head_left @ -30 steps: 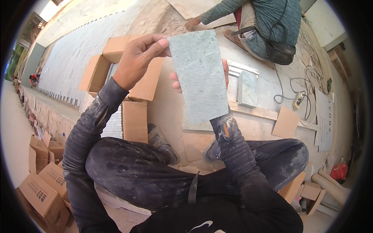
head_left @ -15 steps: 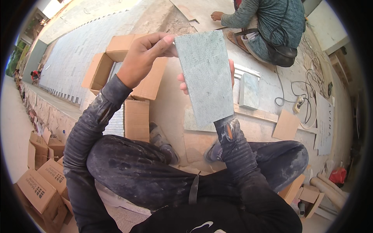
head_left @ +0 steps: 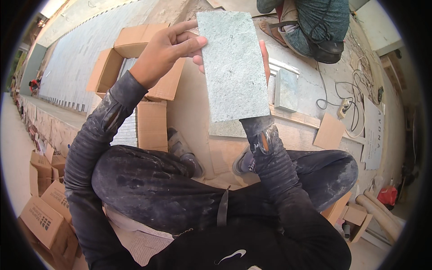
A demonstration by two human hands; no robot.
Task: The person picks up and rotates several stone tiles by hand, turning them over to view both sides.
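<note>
An open brown cardboard box (head_left: 153,127) sits by the dusty, dark-trousered left knee (head_left: 110,168), maybe for easy reach. A pale green rectangular stone tile (head_left: 234,67) is up in front: the left hand (head_left: 164,51) pinches one edge, the right hand (head_left: 264,60) wraps behind, likely to steady it.

Rough, matt stone is shown by the tile (head_left: 231,67) held by the fingers (head_left: 184,27); dull cardboard is seen in the box (head_left: 139,36) leftward, dusty cloth in the sleeves (head_left: 101,130) below.
</note>
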